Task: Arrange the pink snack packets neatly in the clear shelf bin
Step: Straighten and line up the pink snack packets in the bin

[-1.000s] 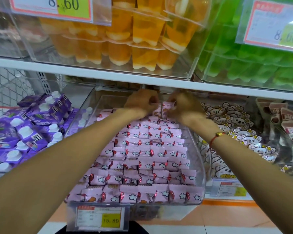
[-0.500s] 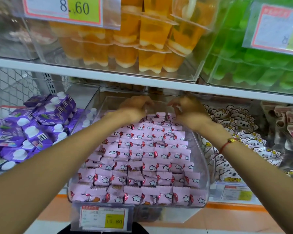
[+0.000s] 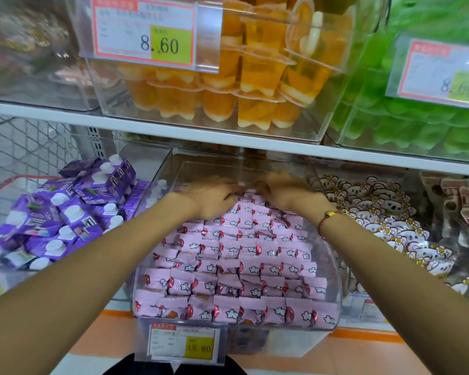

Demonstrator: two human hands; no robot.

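Rows of pink snack packets point(image 3: 236, 266) with white flowers fill the clear shelf bin point(image 3: 228, 169), sloping up toward its back. Both hands reach deep under the upper shelf to the rearmost rows. My left hand point(image 3: 214, 198) lies palm down on the back packets, fingers pointing toward the middle. My right hand point(image 3: 290, 193), with a red cord bracelet at its wrist, rests on the packets just to the right. The fingertips nearly meet. Motion blur hides the fingers' exact pose, and no packet is seen lifted.
Purple cartons point(image 3: 65, 212) with white caps sit in the bin to the left, koala-face packets point(image 3: 377, 212) to the right. The white upper shelf point(image 3: 173, 131) hangs close above the hands, carrying orange jelly cups point(image 3: 228, 90) and green ones point(image 3: 417, 117). A price tag point(image 3: 183, 345) hangs in front.
The hands held a packet up between them a second ago; they have since lowered onto the back rows and flattened. The camera moved closer and tilted slightly upward.
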